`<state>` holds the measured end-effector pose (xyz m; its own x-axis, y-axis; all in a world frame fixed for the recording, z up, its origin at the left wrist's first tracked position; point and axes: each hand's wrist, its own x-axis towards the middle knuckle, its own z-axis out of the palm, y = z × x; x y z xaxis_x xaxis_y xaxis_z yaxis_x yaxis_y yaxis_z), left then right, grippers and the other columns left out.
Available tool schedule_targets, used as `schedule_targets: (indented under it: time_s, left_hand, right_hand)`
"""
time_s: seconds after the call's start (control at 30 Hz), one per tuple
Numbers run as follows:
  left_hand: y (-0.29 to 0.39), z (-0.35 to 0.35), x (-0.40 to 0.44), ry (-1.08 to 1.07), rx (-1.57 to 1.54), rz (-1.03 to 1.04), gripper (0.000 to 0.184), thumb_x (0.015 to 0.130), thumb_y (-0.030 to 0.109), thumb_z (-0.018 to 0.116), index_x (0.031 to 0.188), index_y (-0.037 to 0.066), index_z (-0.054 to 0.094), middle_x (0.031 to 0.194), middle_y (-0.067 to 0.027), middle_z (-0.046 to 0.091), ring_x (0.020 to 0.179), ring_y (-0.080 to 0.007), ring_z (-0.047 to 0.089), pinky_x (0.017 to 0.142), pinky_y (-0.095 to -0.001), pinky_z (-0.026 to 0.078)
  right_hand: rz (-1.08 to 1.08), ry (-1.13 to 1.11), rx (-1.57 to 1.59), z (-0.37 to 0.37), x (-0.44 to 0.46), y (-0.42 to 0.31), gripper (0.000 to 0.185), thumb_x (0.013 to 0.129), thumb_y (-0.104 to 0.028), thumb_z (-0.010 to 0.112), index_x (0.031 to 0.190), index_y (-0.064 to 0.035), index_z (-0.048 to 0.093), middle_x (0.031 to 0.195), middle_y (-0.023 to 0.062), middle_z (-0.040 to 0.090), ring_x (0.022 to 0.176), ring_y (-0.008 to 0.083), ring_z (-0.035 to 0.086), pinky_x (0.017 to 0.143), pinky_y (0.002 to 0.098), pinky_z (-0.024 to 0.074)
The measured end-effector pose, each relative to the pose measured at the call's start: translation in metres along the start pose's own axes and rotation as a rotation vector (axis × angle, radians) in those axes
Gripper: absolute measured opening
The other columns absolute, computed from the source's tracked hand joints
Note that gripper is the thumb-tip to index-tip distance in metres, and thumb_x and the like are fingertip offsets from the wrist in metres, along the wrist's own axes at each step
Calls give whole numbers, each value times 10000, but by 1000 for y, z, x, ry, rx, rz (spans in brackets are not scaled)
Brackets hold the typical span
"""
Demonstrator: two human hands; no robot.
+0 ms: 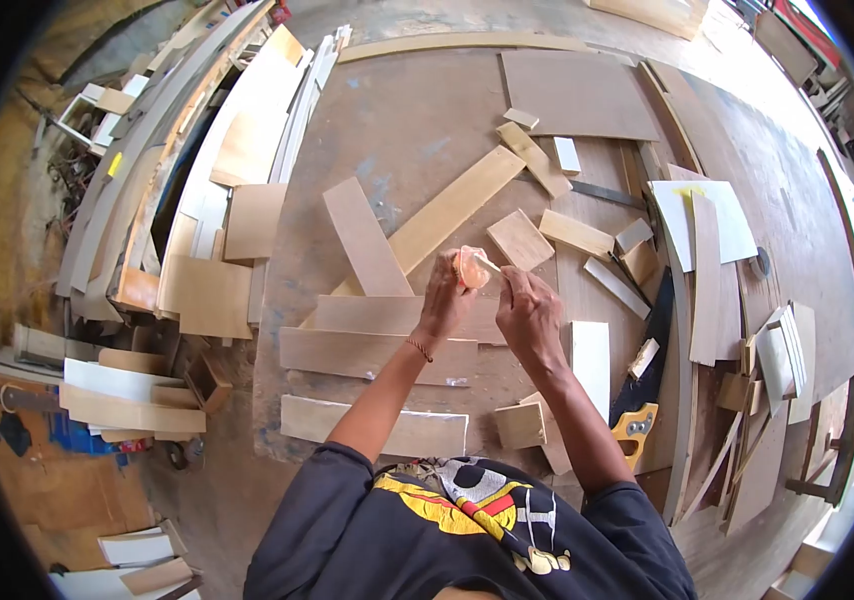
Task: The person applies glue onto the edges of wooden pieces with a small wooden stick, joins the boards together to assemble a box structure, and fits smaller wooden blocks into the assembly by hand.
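Note:
My left hand [444,303] is closed around a small translucent cup [471,268] with something pale orange in it. My right hand [529,318] pinches a thin, light-coloured stick [488,263], whose far end reaches the cup's mouth. Both hands are held close together over the worktable [347,150]. Below them lie flat wooden boards, among them a long plank [377,353] and a lower one [375,425] with whitish marks along its edge. A diagonal plank [459,207] extends beyond my hands.
Small wood blocks [521,240] lie scattered ahead and to the right. A handsaw with a yellow handle [635,432] rests by my right forearm. Stacked boards [237,120] line the left side. More panels and offcuts [707,225] lean or lie at the right.

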<state>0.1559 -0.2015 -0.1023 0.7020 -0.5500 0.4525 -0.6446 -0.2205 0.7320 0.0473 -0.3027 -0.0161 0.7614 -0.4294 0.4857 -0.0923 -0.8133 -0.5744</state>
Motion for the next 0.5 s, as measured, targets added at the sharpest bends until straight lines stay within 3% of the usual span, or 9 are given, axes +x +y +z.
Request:
schedule_targets:
  time_s: [0.23,0.33,0.5]
  left_hand:
    - [19,-19,-21,-12,92,34,548,666,-76,619,1155,40,399,1040,-184,468,993,-378,480,858,-432,411]
    - [24,-22,-24,-16,90,22,539,675,-70,615,1152,40,389,1037,-180,469,986,-383,480,848,-432,413]
    - [39,-32,-21,7,-32,49,500,678,-27,652,1105,52,403,1001,-166,491,936,-368,514,803,-421,437]
  right_hand:
    - [-108,-233,-116,-12,14,-23,178,716,21,522,870,-11,604,779,167,630,775,334,621,677,406,495]
    - [-147,-286,-64,-8,11,-28,134,695,-35,570,820,4,545,770,165,594,772,311,597,690,407,477]
    - [-288,-212,-1,-17,11,-35,115,722,-28,546,833,-5,568,783,149,603,774,301,595,691,396,476]
